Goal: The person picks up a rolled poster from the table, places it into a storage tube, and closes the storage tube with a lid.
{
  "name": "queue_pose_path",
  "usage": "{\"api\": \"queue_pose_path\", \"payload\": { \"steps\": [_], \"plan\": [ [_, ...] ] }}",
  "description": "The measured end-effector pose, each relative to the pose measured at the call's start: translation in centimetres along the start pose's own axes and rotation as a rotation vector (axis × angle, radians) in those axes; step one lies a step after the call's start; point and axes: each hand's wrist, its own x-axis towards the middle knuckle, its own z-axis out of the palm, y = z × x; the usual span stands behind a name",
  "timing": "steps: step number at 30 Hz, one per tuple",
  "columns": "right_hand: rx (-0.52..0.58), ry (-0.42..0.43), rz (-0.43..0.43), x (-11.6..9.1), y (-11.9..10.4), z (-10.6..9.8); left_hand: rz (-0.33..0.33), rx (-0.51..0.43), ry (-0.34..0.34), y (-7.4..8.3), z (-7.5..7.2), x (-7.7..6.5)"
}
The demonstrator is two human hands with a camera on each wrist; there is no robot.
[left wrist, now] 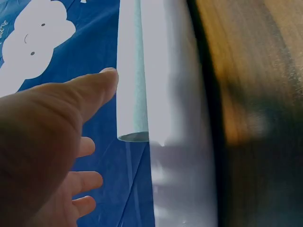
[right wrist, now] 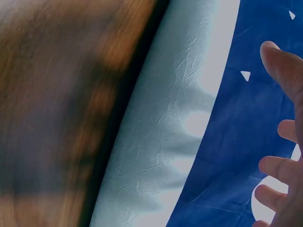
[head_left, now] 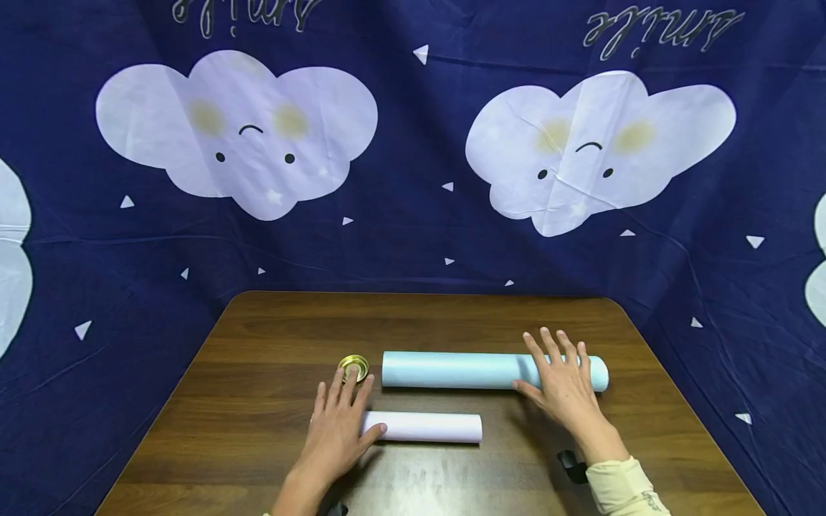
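Observation:
My left hand (head_left: 337,428), fingers spread, is over the left end of a white roll (head_left: 429,427) and hides that end. In the left wrist view, a gap shows between the fingers and the white roll (left wrist: 182,142). A gold round lid (head_left: 361,360) lies just beyond the left fingertips, partly covered by them. Farther back, a larger light blue roll (head_left: 445,370) lies crosswise. Above its right part my right hand (head_left: 564,383) is spread, casting a shadow on it. The right wrist view shows those fingers apart from the blue roll (right wrist: 151,123).
Both rolls lie roughly parallel on a brown wooden table (head_left: 258,344). Around the back and sides hangs a dark blue curtain (head_left: 413,143) with upside-down clouds. Dark wrist straps (head_left: 571,466) show under the forearms.

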Motion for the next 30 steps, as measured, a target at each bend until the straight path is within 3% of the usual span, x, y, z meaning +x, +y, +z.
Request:
{"api": "queue_pose_path", "payload": {
  "steps": [13, 20, 30],
  "plan": [
    [-0.016, -0.007, -0.026, 0.0, 1.1, 1.1, 0.050, 0.020, -0.026, -0.1, 0.9, -0.8],
    [-0.021, -0.044, -0.025, 0.2, 1.7, 1.6, 0.092, 0.028, 0.021, -0.4, 1.7, -1.0],
    [-0.031, -0.098, -0.033, 0.2, 2.5, 2.5, 0.104, 0.035, -0.016, -0.5, 1.9, -1.2]
  ]
}}
